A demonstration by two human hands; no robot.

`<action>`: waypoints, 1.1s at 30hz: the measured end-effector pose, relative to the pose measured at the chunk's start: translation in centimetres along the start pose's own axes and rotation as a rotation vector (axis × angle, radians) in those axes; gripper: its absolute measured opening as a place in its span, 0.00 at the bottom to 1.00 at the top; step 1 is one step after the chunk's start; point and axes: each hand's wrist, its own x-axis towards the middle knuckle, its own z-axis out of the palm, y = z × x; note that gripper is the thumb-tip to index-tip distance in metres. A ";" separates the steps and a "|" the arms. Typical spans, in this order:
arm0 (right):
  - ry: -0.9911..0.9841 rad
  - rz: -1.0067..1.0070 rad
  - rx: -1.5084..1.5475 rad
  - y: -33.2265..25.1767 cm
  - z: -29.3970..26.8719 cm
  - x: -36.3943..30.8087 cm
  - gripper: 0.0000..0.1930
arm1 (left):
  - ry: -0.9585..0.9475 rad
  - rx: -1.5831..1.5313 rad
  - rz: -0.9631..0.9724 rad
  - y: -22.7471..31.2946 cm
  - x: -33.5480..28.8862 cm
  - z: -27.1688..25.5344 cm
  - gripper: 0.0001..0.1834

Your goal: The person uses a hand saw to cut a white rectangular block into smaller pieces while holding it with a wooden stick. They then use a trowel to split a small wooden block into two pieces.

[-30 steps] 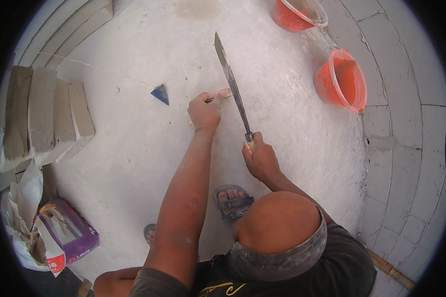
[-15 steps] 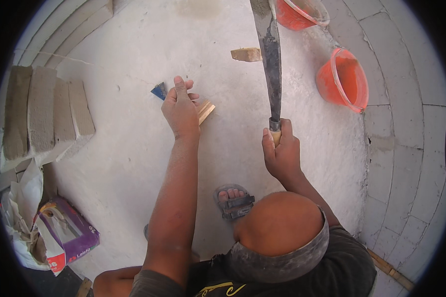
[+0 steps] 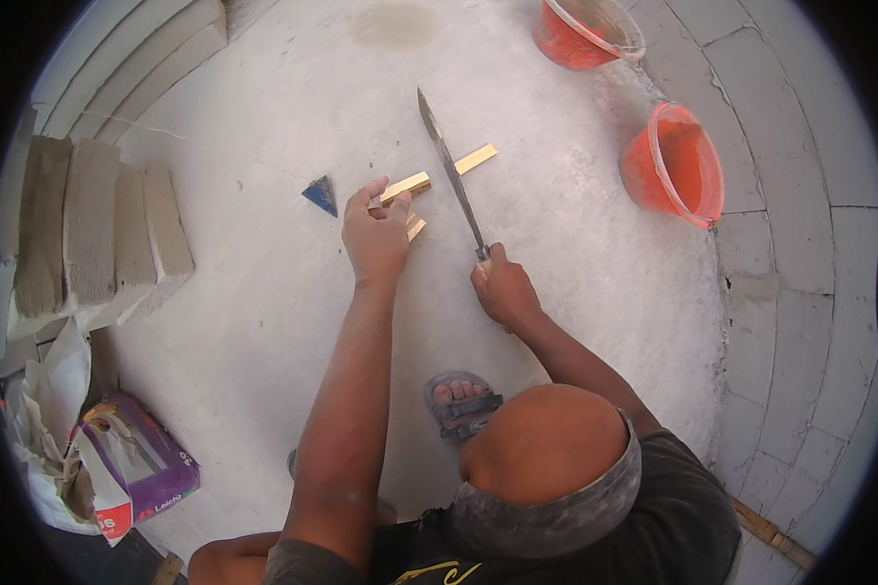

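Note:
My right hand point(image 3: 506, 292) is closed round the pale handle of a machete point(image 3: 458, 180). Its long dark blade points up and to the left. My left hand point(image 3: 378, 234) has its fingers and thumb curled about a short split piece of wood point(image 3: 406, 186), bright on its cut face. A second wood piece point(image 3: 416, 227) shows beside the palm, partly hidden by the hand. Just right of the blade is another short wood piece point(image 3: 477, 158). On the floor left of my left hand sits a blue triangular piece point(image 3: 320, 195).
Two orange buckets point(image 3: 675, 166) stand along the grey block wall point(image 3: 805, 253) on the right. Stacked grey blocks point(image 3: 90, 229) line the left side. Below them are a purple box point(image 3: 154, 458) and a crumpled white sack point(image 3: 54, 429). The pale floor point(image 3: 263, 292) is dusty.
The raised machete has come down and swung left, closer to the floor. My left hand has shifted slightly right, with a wood piece now at its fingertips. The wood right of the blade appears nearer.

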 end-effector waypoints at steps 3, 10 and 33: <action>0.039 -0.008 0.058 0.0 0.0 -0.4 0.18 | 0.012 0.404 0.283 -1.1 1.7 1.5 0.25; 0.187 0.006 0.022 3.8 1.8 -2.3 0.19 | -0.158 0.689 0.299 -1.8 5.1 1.0 0.25; 0.253 -0.070 0.012 3.6 1.8 -2.2 0.22 | -0.719 -0.914 -0.352 -3.7 -2.3 -1.6 0.26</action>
